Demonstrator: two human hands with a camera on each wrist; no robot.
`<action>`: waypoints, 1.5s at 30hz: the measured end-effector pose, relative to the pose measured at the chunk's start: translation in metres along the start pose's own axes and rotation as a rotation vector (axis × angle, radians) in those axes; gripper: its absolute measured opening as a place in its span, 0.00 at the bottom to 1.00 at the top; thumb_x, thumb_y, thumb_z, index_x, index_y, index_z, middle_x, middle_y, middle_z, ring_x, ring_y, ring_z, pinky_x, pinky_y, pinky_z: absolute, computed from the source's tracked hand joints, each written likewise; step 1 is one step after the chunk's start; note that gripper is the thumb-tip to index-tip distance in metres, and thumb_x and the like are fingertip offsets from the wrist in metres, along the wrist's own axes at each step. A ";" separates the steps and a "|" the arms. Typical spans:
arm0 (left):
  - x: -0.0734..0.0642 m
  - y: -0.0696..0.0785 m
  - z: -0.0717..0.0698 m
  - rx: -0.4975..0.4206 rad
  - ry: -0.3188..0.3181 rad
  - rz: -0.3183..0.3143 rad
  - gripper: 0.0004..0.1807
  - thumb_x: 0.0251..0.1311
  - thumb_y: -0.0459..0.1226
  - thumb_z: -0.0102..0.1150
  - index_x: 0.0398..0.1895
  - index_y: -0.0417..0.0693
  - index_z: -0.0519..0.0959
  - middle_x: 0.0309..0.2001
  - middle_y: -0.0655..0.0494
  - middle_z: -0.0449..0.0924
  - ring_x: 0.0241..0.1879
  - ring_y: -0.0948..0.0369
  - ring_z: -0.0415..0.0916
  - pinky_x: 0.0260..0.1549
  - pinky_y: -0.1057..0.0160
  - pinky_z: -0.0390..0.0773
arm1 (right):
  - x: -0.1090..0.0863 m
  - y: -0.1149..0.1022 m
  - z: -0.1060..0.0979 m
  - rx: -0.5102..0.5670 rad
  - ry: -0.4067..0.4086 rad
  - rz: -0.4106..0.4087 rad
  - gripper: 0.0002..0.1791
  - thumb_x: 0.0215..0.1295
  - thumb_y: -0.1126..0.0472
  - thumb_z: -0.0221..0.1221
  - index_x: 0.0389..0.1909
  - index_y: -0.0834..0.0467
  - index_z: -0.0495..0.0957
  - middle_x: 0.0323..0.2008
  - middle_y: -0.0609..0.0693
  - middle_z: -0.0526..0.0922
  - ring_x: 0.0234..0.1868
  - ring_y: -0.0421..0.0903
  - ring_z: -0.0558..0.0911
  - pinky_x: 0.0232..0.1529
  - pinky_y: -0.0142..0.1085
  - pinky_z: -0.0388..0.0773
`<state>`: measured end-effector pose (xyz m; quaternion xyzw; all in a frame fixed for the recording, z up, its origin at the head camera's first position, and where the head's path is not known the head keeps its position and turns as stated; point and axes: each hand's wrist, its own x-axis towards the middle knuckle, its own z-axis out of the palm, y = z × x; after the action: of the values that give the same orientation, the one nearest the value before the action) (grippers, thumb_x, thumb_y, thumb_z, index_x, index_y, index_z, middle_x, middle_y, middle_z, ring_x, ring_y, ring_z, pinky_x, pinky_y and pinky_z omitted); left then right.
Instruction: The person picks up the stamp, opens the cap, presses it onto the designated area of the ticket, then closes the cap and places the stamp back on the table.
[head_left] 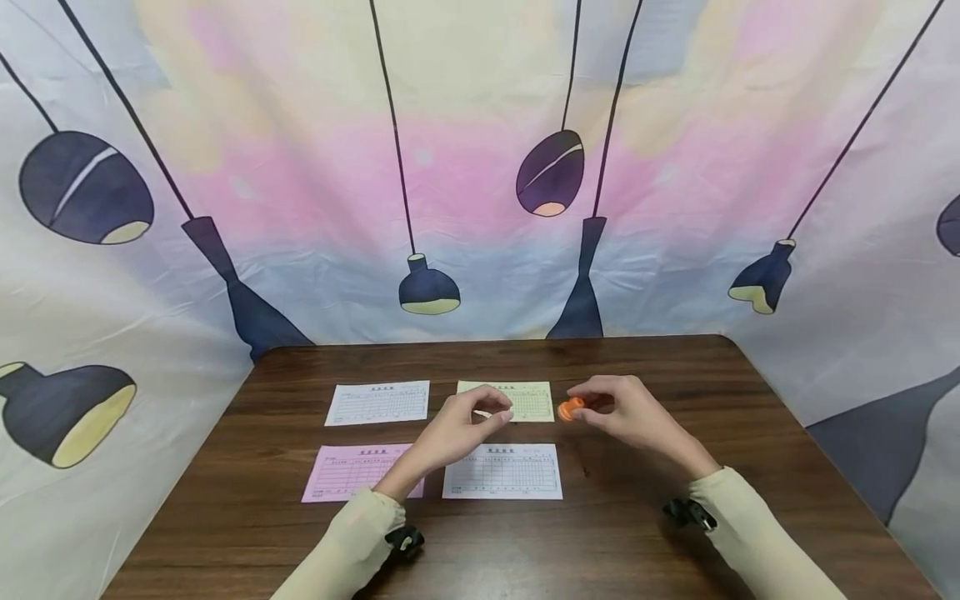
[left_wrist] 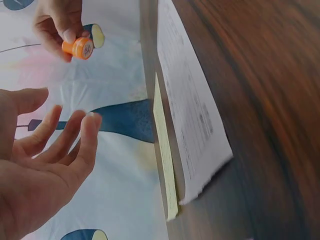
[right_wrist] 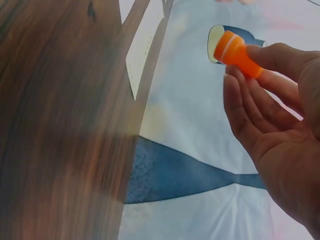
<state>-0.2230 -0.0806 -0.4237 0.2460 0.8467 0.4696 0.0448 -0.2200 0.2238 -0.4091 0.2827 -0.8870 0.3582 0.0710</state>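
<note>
Between thumb and fingers, my right hand [head_left: 626, 407] pinches a small orange stamp [head_left: 571, 408], held up to the right of the yellow form [head_left: 534, 402]. The left wrist view shows the patterned face of the stamp [left_wrist: 86, 48], turned toward my other hand. Above the forms hovers my left hand [head_left: 457, 429], its fingers loosely bent and apart, with nothing in them; it hides part of the yellow form. Below it lies a white form [head_left: 504, 472] with a printed grid. A pink form [head_left: 360, 473] lies nearer the left forearm, which covers its right edge.
Another white form [head_left: 377, 403] lies at the back left of the dark wooden table [head_left: 600, 542]. A cloth backdrop [head_left: 480, 183] with painted lamps hangs behind the table's far edge and along both sides. Each wrist wears a black strap.
</note>
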 end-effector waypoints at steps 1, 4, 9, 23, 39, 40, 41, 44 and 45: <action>0.001 0.001 0.001 -0.017 0.011 -0.001 0.13 0.74 0.43 0.62 0.55 0.47 0.84 0.53 0.55 0.87 0.56 0.56 0.85 0.52 0.63 0.86 | 0.000 -0.001 0.001 0.010 0.011 -0.004 0.14 0.66 0.64 0.71 0.52 0.57 0.88 0.43 0.48 0.92 0.41 0.36 0.87 0.41 0.31 0.88; 0.002 0.002 0.002 -0.082 0.041 -0.005 0.14 0.73 0.42 0.64 0.56 0.47 0.84 0.58 0.50 0.86 0.58 0.53 0.85 0.53 0.62 0.87 | 0.002 -0.003 0.006 0.046 0.037 -0.015 0.15 0.65 0.66 0.71 0.53 0.56 0.88 0.44 0.48 0.91 0.42 0.38 0.88 0.41 0.31 0.88; 0.002 0.002 0.003 -0.183 0.070 -0.023 0.15 0.70 0.41 0.68 0.57 0.51 0.84 0.60 0.49 0.85 0.58 0.50 0.86 0.53 0.58 0.88 | 0.004 -0.010 0.012 0.120 0.066 -0.033 0.15 0.65 0.67 0.72 0.52 0.56 0.89 0.46 0.50 0.91 0.44 0.42 0.90 0.44 0.32 0.89; 0.004 0.014 0.005 -0.356 0.030 -0.010 0.21 0.64 0.39 0.74 0.59 0.44 0.84 0.62 0.45 0.84 0.57 0.49 0.87 0.51 0.60 0.89 | 0.009 -0.031 0.018 0.291 0.090 0.006 0.13 0.65 0.67 0.71 0.49 0.54 0.89 0.44 0.51 0.91 0.42 0.37 0.89 0.45 0.31 0.88; 0.000 0.016 0.008 -0.392 0.067 0.029 0.19 0.63 0.36 0.74 0.57 0.44 0.86 0.58 0.44 0.87 0.57 0.50 0.88 0.49 0.67 0.88 | 0.012 -0.040 0.030 0.379 0.073 0.022 0.10 0.65 0.63 0.72 0.47 0.55 0.89 0.43 0.51 0.92 0.40 0.38 0.90 0.41 0.32 0.89; 0.000 0.015 0.008 -0.391 0.067 0.025 0.19 0.63 0.36 0.74 0.57 0.45 0.86 0.57 0.44 0.87 0.56 0.50 0.87 0.49 0.68 0.88 | 0.012 -0.040 0.030 0.383 0.072 0.019 0.10 0.65 0.64 0.72 0.47 0.55 0.89 0.43 0.51 0.92 0.40 0.38 0.90 0.41 0.32 0.89; 0.000 0.015 0.008 -0.394 0.066 0.019 0.19 0.63 0.36 0.74 0.57 0.45 0.86 0.58 0.44 0.87 0.56 0.50 0.87 0.49 0.68 0.88 | 0.012 -0.040 0.030 0.383 0.072 0.018 0.10 0.65 0.64 0.72 0.47 0.55 0.89 0.42 0.51 0.92 0.40 0.38 0.90 0.41 0.32 0.89; 0.000 0.014 0.008 -0.397 0.065 0.014 0.18 0.64 0.36 0.74 0.57 0.45 0.87 0.58 0.44 0.87 0.57 0.49 0.87 0.48 0.69 0.87 | 0.012 -0.040 0.030 0.386 0.068 0.019 0.10 0.66 0.63 0.72 0.47 0.55 0.89 0.42 0.51 0.92 0.40 0.38 0.90 0.41 0.32 0.89; 0.000 0.013 0.008 -0.400 0.065 0.016 0.18 0.64 0.36 0.74 0.57 0.44 0.87 0.58 0.44 0.88 0.58 0.48 0.87 0.48 0.69 0.87 | 0.012 -0.040 0.031 0.386 0.066 0.020 0.10 0.66 0.63 0.72 0.47 0.55 0.89 0.42 0.51 0.92 0.40 0.38 0.90 0.41 0.32 0.89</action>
<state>-0.2152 -0.0683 -0.4174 0.2235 0.7355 0.6366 0.0617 -0.2059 0.1745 -0.4040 0.2704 -0.8018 0.5313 0.0411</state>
